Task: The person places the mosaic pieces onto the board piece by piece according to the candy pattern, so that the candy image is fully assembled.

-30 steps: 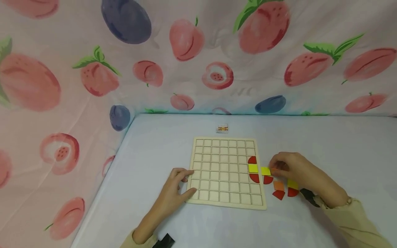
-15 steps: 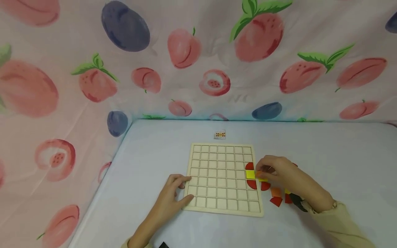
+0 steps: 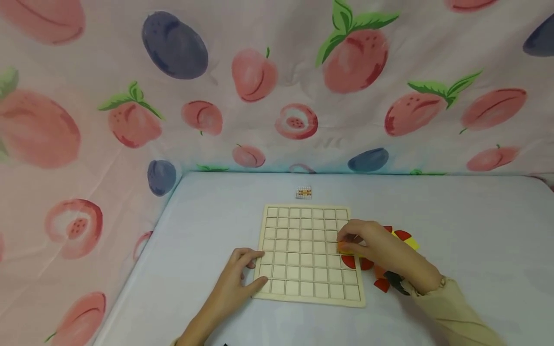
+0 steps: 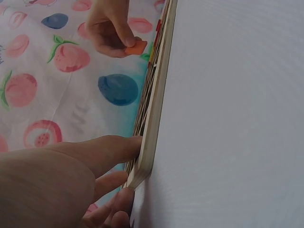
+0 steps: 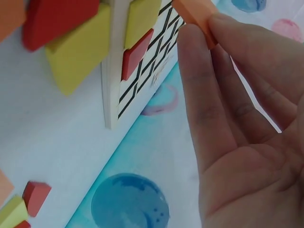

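Note:
A pale wooden grid board (image 3: 298, 259) lies on the white table. My right hand (image 3: 374, 242) pinches an orange square tile (image 5: 195, 16) between thumb and fingertips, over the board's right-hand columns. In the right wrist view, a yellow tile (image 5: 141, 21) and a red piece (image 5: 137, 54) sit on the board. Another red rounded piece (image 3: 348, 261) lies in the right column, just below the held tile in the head view. My left hand (image 3: 233, 274) rests its thumb and fingers on the board's left edge, near the front corner.
Right of the board lie loose tiles, among them red pieces (image 3: 367, 264) and a yellow one (image 3: 412, 242), partly hidden by my right forearm. A small pattern card (image 3: 304, 192) lies behind the board. A fruit-print cloth (image 3: 255, 120) stands along the back and left.
My right hand has carried the orange tile left from the loose tiles to over the board's right columns. The left hand stays at the board's edge. The head view has shifted slightly.

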{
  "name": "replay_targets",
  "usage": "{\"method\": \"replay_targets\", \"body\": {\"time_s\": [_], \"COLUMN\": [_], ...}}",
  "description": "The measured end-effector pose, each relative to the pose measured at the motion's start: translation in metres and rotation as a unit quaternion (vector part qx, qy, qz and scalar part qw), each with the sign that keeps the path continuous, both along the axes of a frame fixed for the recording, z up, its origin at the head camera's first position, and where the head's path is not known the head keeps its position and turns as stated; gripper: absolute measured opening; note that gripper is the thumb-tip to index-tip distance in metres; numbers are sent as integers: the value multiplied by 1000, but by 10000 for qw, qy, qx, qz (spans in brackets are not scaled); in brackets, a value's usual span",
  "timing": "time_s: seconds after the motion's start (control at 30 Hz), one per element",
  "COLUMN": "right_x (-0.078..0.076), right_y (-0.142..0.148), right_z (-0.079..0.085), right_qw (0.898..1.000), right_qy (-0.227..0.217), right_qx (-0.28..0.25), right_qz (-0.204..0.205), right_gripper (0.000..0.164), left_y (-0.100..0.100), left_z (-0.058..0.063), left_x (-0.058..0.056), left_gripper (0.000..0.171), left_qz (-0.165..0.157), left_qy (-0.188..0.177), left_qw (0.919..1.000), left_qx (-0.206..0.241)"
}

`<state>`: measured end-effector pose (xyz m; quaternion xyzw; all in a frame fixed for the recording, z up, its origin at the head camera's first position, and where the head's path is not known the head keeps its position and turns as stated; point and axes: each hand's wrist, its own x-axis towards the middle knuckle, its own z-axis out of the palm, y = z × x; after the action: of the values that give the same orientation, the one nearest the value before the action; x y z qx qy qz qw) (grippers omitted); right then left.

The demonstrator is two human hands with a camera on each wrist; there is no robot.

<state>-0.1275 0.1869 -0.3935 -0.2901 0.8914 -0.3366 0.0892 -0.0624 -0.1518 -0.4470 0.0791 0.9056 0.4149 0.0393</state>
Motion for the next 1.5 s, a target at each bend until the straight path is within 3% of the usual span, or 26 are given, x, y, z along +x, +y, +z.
{"method": "replay_targets", "body": {"time_s": [0.63, 1.1, 1.5], "right_x": [-9, -11, -10], "right_y": [-14, -18, -19], "right_z": [-17, -20, -17], "right_qw": [9999, 9982, 9972], "right_qy": [57, 312, 429], "right_qx": [-6, 518, 611], "right_qz": [121, 3, 10], "right_gripper": [12, 10, 9], "left_y": [0, 0, -1], "left_z": [-1, 1, 0], "left_x": [1, 2, 0], "left_gripper": [50, 50, 51], "left_qz": [-17, -82, -156], "left_qy": [31, -10, 74], "left_qw": [10000, 10000, 9998], "left_qx": [-3, 12, -42]}}
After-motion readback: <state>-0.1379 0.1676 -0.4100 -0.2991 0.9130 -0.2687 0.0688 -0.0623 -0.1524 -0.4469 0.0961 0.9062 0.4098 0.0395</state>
